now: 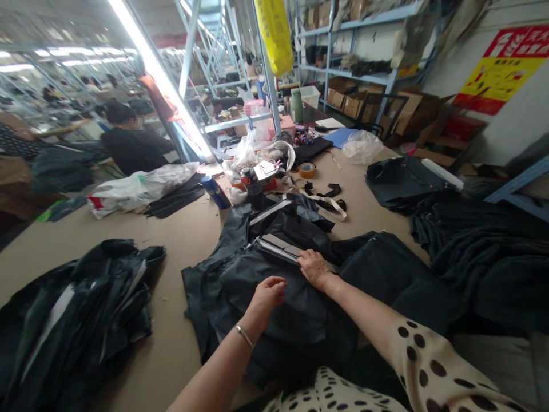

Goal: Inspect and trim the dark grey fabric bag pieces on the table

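Note:
A dark garment (274, 297) lies spread on the table in front of me, with pale grey strips (281, 247) across its upper part. My right hand (316, 269) has its fingers bent over the garment's edge, at the right end of these strips. Left of it, my left hand (268, 297) is held above the dark cloth, fingers curled in and nothing visible between them. Further dark cloth (390, 269) continues to the right of my right hand.
Dark garments are heaped at left (77, 320) and stacked at right (484, 257). Beyond the work are a blue bottle (215, 191), a dark bottle (251, 186), a tape roll (306, 169) and plastic bags (146, 186). A co-worker (131, 140) sits beyond the table's far left.

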A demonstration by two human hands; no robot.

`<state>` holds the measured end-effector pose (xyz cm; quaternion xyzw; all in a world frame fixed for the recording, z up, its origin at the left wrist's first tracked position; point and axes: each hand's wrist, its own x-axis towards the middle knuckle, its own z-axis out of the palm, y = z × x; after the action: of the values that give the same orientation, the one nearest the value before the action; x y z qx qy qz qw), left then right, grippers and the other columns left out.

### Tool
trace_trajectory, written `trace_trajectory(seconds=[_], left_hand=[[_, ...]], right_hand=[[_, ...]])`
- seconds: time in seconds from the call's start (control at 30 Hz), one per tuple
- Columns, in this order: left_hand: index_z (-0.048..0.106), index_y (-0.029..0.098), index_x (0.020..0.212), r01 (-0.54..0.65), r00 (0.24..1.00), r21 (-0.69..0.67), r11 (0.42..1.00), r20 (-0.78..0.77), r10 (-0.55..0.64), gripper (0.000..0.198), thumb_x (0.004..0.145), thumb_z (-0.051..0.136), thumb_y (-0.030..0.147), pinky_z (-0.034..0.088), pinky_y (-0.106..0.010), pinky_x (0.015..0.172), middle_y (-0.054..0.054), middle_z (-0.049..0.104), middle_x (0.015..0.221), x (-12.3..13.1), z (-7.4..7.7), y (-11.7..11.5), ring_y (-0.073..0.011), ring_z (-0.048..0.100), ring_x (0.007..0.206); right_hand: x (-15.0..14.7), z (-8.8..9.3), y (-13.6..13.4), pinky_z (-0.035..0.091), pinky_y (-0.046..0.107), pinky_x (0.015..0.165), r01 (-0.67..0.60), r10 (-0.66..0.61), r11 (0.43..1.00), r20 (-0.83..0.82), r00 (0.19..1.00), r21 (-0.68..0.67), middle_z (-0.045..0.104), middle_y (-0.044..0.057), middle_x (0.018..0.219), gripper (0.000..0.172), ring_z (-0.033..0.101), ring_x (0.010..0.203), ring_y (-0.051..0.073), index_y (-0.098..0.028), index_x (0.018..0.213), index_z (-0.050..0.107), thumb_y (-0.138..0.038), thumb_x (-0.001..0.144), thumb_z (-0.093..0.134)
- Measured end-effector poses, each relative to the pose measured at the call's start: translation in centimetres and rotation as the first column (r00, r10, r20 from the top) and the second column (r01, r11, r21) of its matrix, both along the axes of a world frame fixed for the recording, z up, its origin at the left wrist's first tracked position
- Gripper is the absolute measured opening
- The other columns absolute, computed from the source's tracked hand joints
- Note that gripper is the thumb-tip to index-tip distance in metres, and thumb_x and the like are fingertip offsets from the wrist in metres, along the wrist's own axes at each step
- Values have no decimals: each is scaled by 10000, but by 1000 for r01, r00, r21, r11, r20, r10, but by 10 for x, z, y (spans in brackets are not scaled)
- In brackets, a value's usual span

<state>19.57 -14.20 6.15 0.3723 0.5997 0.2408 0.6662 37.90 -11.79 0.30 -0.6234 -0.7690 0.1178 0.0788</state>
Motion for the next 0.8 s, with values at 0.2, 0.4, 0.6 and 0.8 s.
trace_trajectory(seconds=[0.2, 0.4, 0.6, 0.8], left_hand=[[469, 143, 1106, -142, 985, -30, 989, 96, 144, 373, 862, 561, 411, 517, -313, 663, -84, 547, 977, 12, -1, 11, -111, 563, 637], [440, 150, 975, -174, 971, -37, 984, 163, 178, 229, 848, 576, 283, 509, -304, 597, -31, 549, 804, 8, 15, 6, -125, 558, 582], [517, 135, 1036, -150, 972, 9, 989, 183, 146, 343, 713, 630, 167, 495, -267, 590, -47, 601, 882, 3, 32, -18, -136, 569, 658], [641, 58, 846, -143, 981, 191, 971, 154, 114, 300, 551, 653, 114, 490, -315, 725, -93, 645, 807, 5, 54, -31, -214, 590, 761]], right_hand=[[-15, 26, -25, 376, 270, 700, 27, -36, 998, -193, 981, -49, 631, 41, 903, 202, 574, 833, 164, -185, 917, 592, -222, 931, 394], [-30, 35, -56, 338, 216, 599, 109, -156, 985, -401, 903, -136, 564, -22, 731, 186, 507, 676, 103, -165, 765, 506, -319, 828, 590], [-22, 49, -55, 362, 213, 604, 74, -320, 930, -690, 649, -361, 536, -39, 704, 330, 503, 665, 116, -179, 828, 526, -428, 693, 695], [-15, 82, -43, 386, 238, 688, -18, -91, 991, -765, 638, -134, 593, 1, 831, 180, 534, 771, 146, -162, 878, 601, -213, 705, 607]])
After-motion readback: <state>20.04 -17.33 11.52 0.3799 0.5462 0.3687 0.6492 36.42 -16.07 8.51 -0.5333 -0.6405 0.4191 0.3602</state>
